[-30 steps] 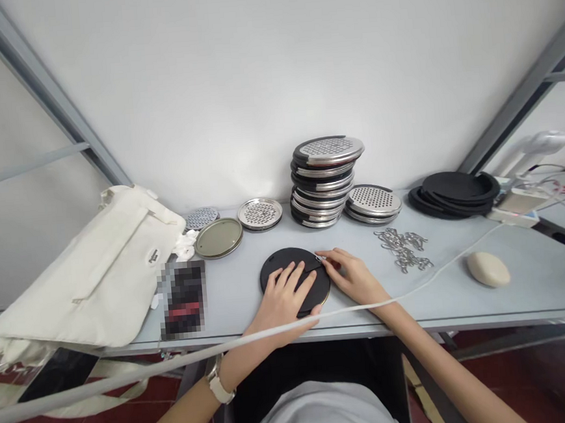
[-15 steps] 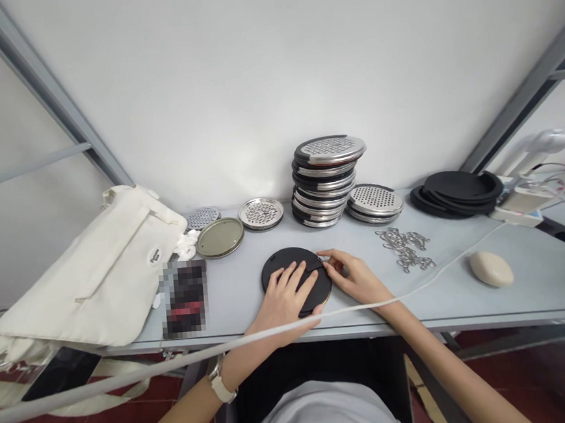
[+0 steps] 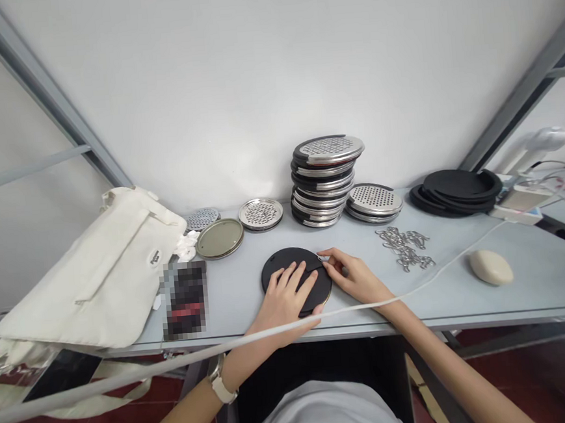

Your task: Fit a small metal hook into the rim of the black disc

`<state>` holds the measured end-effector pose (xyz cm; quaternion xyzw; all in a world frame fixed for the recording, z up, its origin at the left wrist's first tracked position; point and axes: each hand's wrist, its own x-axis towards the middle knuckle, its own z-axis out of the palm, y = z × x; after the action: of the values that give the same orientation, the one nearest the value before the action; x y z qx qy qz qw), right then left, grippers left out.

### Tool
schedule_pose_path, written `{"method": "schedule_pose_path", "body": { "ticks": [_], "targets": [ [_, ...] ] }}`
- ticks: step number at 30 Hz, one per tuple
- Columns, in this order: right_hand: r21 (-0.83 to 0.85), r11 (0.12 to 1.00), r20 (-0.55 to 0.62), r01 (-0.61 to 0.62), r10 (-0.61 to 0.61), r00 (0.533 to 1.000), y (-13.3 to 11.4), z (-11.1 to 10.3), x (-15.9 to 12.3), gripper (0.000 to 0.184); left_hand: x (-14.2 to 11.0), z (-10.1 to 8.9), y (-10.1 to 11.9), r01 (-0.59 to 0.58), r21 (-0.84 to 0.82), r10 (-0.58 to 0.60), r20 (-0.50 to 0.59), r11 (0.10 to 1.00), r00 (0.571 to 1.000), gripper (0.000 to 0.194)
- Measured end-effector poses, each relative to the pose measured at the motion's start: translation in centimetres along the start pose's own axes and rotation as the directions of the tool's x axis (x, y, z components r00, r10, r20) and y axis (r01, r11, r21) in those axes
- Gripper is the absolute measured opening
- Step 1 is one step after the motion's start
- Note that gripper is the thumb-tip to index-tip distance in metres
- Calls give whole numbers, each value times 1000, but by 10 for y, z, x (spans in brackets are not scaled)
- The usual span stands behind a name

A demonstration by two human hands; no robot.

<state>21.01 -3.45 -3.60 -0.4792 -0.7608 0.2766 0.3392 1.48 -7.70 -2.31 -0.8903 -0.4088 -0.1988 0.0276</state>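
A round black disc (image 3: 283, 258) lies on the table in front of me, with a curved black piece across its upper right. My left hand (image 3: 287, 302) rests on top of it with the fingers spread, the thumb near its front right rim. At the disc's right edge, my right hand (image 3: 353, 277) pinches a small metal clip (image 3: 319, 257) between thumb and fingertips. The clip touches the rim; most of it is hidden. Several similar metal clips (image 3: 405, 249) lie in a loose pile to the right.
Behind are a tall stack of round graters (image 3: 329, 185), a shorter stack (image 3: 373, 201), black discs (image 3: 457, 191), a perforated plate (image 3: 261, 213) and an olive lid (image 3: 220, 237). A cream bag (image 3: 92, 278) stands left. A white cable (image 3: 253, 336) crosses in front; a beige oval object (image 3: 491, 267) lies right.
Both hands and the disc stay nearly still. The view has shifted very slightly.
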Motion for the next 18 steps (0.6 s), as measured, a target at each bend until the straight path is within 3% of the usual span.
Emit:
{"method": "schedule_pose_path", "body": {
  "ticks": [18],
  "targets": [
    [39,999,15,-15,14,1000,2,2,0,31,-1,2,-2,15,-2,-15,32,1000,999,55]
  ]
}}
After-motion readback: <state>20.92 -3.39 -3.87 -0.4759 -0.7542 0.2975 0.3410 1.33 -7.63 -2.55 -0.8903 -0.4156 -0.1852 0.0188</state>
